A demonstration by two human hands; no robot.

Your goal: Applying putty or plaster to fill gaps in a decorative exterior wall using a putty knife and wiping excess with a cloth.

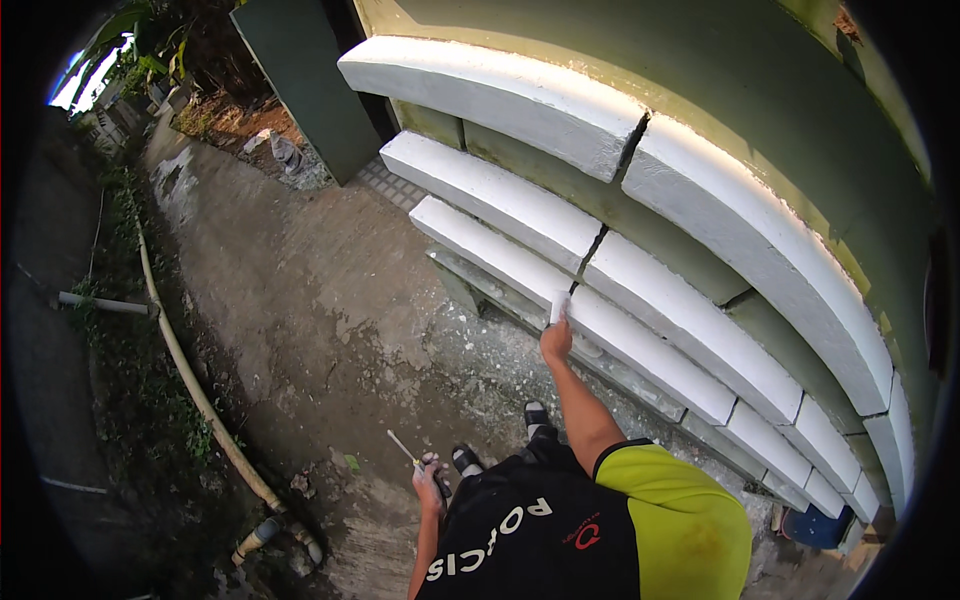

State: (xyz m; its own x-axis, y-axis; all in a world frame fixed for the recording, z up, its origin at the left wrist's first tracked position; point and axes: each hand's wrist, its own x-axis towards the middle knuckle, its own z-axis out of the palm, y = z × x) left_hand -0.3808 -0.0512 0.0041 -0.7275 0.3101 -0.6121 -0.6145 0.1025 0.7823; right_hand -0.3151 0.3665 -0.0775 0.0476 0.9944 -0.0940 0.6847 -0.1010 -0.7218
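My right hand (555,338) reaches out and is closed on a small white tool (560,308), too small to identify, held against the white ledge (480,238) beside a dark vertical joint. This ledge is part of a stack of curved, white-coated ledges (510,185) on a green wall, with green bands between some of them. Low at my left side, my left hand (428,478) is closed on a slim tool (405,447) with a pale shaft and a yellowish handle. My dark sandals (535,415) show below.
Stained concrete path (270,310) runs along the ledges. To the left, pale pipes (180,370) lie among weeds beside a dark wall. A green door (295,90) stands at the back, with a tiled patch by it. A dark blue object (815,525) sits at lower right.
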